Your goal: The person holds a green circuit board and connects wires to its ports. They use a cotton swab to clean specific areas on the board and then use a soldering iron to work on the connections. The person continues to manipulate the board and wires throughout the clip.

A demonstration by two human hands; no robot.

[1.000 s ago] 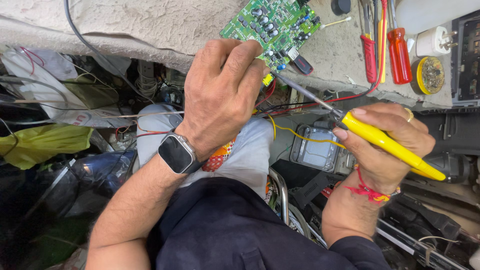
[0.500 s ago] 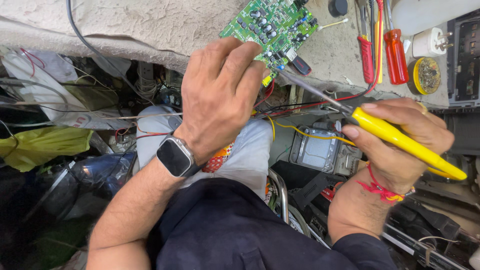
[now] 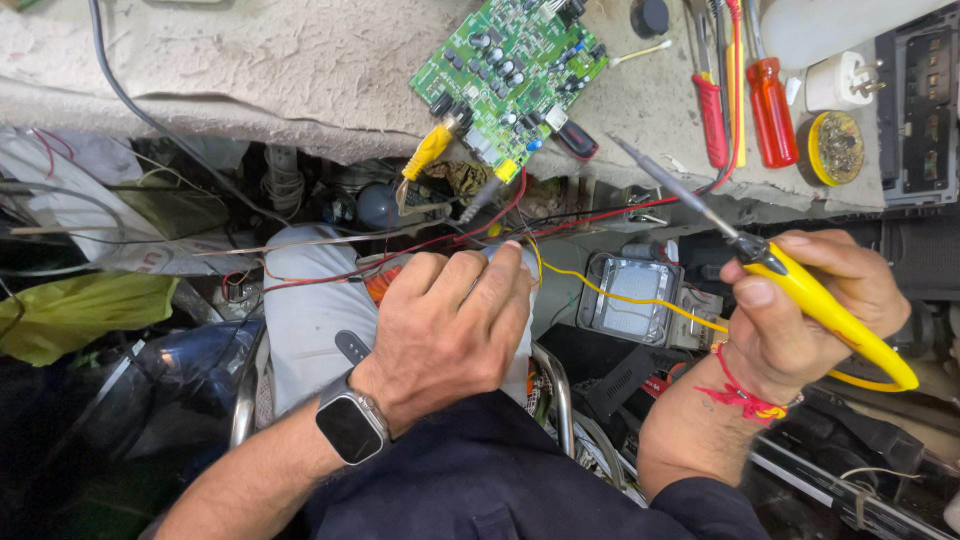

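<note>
A green circuit board [image 3: 512, 72] lies on the rough grey bench top, with yellow and grey plugs hanging from its near edge. My right hand [image 3: 800, 320] grips a yellow-handled soldering iron [image 3: 790, 280] whose metal tip points up-left toward the board's right corner without touching it. My left hand [image 3: 450, 335], with a dark smartwatch on the wrist, rests palm-down on my knee below the bench edge, fingers bent over red and yellow wires; whether it pinches them I cannot tell.
Red-handled screwdrivers [image 3: 770, 95] and a round yellow tin [image 3: 832, 148] lie on the bench at the right, beside a white plug [image 3: 840, 80]. A clear plastic box [image 3: 632, 300] sits under the bench. A green bag [image 3: 85, 315] and tangled cables fill the left.
My left hand has come down off the circuit board to my knee. The right hand has drawn the soldering iron back to the right, its tip off the board.
</note>
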